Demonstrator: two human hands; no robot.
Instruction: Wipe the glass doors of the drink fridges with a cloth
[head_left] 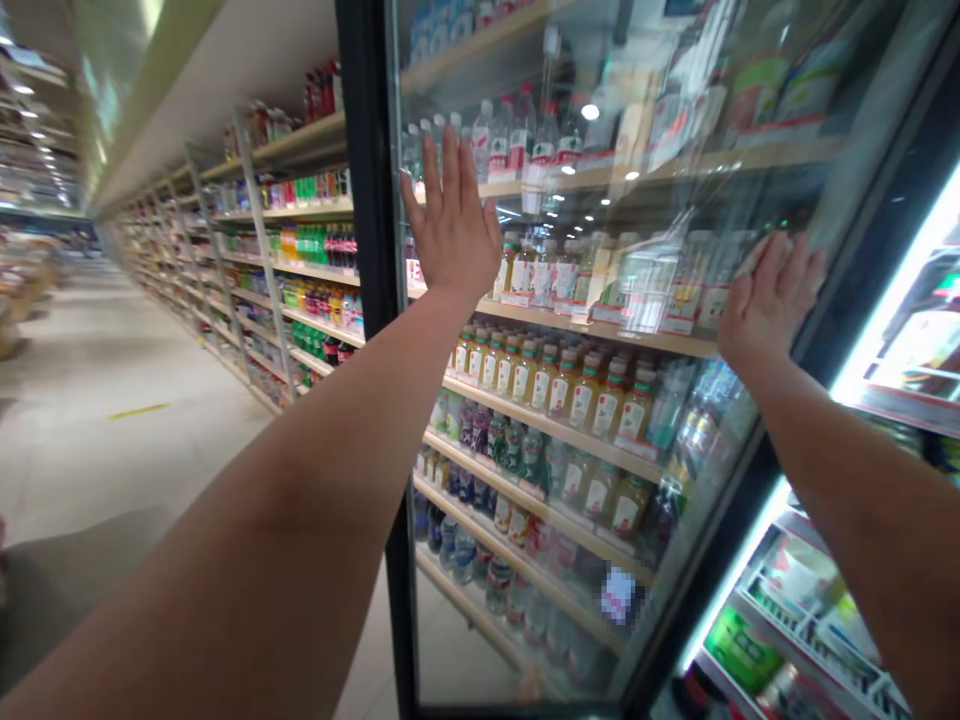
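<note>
A tall glass door (660,90) in a black frame (371,250) stands swung open in front of me. My left hand (450,230) lies flat on the glass near its left edge, fingers stretched upward and holding nothing. My right hand (769,300) presses flat on the glass by the door's right edge, fingers extended. A pale patch shows under its fingertips, and I cannot make out what it is. Through the glass I see shelves of bottled drinks (570,390).
The lit cooler interior (810,600) with packaged goods on wire racks is at the right behind the door. A long aisle of drink shelves (300,250) runs back on the left. Pale shop floor (112,400) stretches away beside it.
</note>
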